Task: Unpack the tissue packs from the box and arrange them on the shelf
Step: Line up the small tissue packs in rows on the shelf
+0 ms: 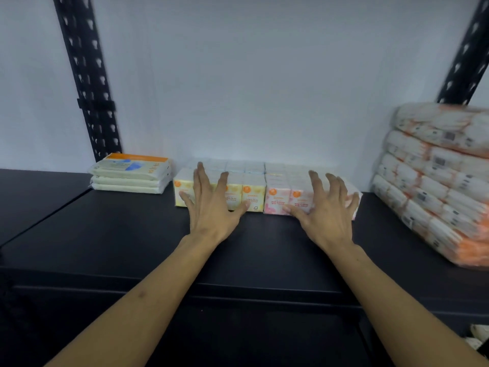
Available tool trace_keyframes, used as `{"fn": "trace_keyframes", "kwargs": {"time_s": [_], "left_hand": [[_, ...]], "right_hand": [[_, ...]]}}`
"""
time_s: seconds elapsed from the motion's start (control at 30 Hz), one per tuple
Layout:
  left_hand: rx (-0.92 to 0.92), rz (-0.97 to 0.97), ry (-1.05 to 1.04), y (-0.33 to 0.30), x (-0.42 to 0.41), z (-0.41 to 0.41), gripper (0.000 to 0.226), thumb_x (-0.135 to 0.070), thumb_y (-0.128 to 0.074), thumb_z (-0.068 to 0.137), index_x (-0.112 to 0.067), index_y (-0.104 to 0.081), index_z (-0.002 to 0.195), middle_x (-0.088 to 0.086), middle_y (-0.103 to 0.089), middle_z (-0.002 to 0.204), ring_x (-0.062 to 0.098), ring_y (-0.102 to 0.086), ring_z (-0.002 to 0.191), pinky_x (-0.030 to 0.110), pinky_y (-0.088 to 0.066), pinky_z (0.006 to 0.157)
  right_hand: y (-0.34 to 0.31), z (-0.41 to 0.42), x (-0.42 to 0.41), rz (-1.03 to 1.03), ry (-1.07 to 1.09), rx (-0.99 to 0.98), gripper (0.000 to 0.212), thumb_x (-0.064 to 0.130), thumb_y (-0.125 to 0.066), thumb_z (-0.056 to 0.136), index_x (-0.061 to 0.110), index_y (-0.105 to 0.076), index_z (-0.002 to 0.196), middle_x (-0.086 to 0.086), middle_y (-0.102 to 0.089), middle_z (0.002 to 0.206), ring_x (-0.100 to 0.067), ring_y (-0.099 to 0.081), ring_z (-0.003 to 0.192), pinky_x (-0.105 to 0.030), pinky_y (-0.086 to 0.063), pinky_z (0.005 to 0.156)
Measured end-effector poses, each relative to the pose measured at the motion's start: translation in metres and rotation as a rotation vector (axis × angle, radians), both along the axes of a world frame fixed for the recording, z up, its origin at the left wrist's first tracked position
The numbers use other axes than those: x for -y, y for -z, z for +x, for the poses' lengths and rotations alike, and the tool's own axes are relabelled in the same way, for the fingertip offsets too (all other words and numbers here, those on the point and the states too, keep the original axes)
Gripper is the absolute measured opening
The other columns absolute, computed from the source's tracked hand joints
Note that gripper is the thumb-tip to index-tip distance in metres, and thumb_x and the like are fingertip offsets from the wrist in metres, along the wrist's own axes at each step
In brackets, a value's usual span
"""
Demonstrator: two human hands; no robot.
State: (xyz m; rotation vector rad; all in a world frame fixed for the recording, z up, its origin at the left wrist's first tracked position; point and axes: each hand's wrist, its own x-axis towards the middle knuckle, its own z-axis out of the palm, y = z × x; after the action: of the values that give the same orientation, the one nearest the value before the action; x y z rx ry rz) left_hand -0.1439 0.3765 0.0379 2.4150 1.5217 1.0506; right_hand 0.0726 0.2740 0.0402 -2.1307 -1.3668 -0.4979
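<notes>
A row of small tissue packs stands at the back of the black shelf, against the white wall. The yellow packs are on the left, the pink packs on the right. My left hand lies flat with fingers spread against the front of the yellow packs. Over the pink packs, my right hand is spread the same way. Neither hand grips anything. No box is in view.
Three flat cream packs with an orange-topped label are stacked at the back left. A tall leaning pile of white-and-orange wrapped bundles fills the right side. Black perforated uprights stand at both ends.
</notes>
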Motion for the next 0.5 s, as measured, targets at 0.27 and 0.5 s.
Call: {"fn": "trace_keyframes", "kwargs": {"time_s": [0.27,0.5], "left_hand": [[-0.274,-0.043,0.189,0.008,0.090,-0.035,0.050,-0.054,-0.042,0.104,-0.026,-0.053,0.144,0.004,-0.042,0.159,0.020,-0.039,0.145,0.041,-0.020,0.124],[-0.321,0.085,0.127,0.049,0.148,-0.060,0.068,-0.053,-0.009,0.106,-0.020,-0.049,0.150,0.003,-0.046,0.157,0.022,-0.037,0.149,0.045,-0.027,0.122]], "right_hand": [[0.012,-0.044,0.073,-0.286,-0.150,-0.057,0.062,0.066,-0.045,0.094,0.027,-0.048,0.143,0.002,-0.048,0.144,-0.020,-0.042,0.134,-0.043,-0.028,0.112],[0.038,-0.087,0.126,-0.254,-0.069,0.006,0.065,0.052,-0.009,0.102,0.024,-0.046,0.147,0.002,-0.044,0.155,-0.019,-0.033,0.146,-0.046,-0.022,0.119]]}}
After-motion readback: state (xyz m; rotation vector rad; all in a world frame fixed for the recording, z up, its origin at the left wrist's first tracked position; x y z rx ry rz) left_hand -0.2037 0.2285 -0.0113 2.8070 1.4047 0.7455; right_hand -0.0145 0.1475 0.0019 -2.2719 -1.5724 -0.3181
